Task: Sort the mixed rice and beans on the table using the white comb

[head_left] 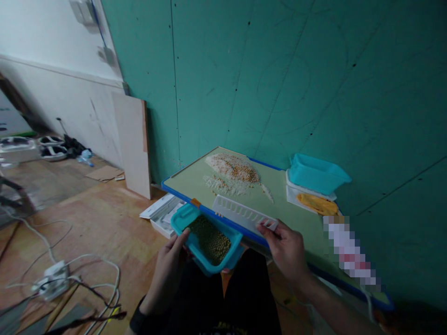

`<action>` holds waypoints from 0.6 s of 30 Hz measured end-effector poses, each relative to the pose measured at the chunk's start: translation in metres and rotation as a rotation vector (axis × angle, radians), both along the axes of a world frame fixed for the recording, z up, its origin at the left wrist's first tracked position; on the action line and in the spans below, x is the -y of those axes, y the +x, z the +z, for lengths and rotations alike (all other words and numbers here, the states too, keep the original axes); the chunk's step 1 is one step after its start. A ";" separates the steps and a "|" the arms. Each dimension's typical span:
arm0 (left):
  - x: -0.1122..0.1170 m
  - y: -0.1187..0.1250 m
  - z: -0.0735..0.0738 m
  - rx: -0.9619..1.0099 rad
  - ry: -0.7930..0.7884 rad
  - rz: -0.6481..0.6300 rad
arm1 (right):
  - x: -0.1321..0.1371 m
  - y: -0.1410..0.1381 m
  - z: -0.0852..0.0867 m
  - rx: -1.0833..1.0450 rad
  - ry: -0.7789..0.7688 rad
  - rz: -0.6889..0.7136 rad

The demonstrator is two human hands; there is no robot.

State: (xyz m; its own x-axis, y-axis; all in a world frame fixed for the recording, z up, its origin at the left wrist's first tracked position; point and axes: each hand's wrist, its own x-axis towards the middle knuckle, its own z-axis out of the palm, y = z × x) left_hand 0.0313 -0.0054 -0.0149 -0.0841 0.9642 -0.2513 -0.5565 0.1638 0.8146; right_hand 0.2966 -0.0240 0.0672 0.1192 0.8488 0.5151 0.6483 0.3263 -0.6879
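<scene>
Head view: the left hand [172, 256] grips a turquoise tub [213, 269] by its left side, thumb pressed over the rim and the other fingers mostly hidden beneath. The tub sits above the person's dark-clothed lap, just beside the near edge of the table [188, 179] and lower than its top. Inside, yellow beans [219, 242] gather toward the right, next to a dark green mass [199, 228], perhaps mung beans, though the dim light blurs it.

The right hand [288, 249] pinches the right end of a white slotted plastic strip [240, 219] between thumb and curled fingers. The strip lies along the table's blue near edge, pointing left, with a few loose yellow beans just beside it at the rim.

Farther back on the pale green tabletop, a heap of white rice [223, 163] mixed with yellow beans spreads out, with a thinner scatter in front of it. At the table's right end, a second turquoise tub [314, 172] rests on a white base [293, 193], and an orange-yellow cloth [316, 204] lies before it. Left of the table, a white box [162, 216] stands with its lid raised.
</scene>
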 end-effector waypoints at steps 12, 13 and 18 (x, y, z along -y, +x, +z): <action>-0.008 -0.016 0.016 -0.038 -0.017 0.027 | -0.077 -0.009 -0.005 -0.041 0.031 -0.067; -0.008 -0.017 0.018 -0.043 -0.012 0.033 | -0.081 -0.011 -0.007 -0.044 0.024 -0.048; -0.014 -0.021 0.017 -0.041 -0.004 0.044 | -0.084 -0.018 -0.010 -0.074 -0.003 0.045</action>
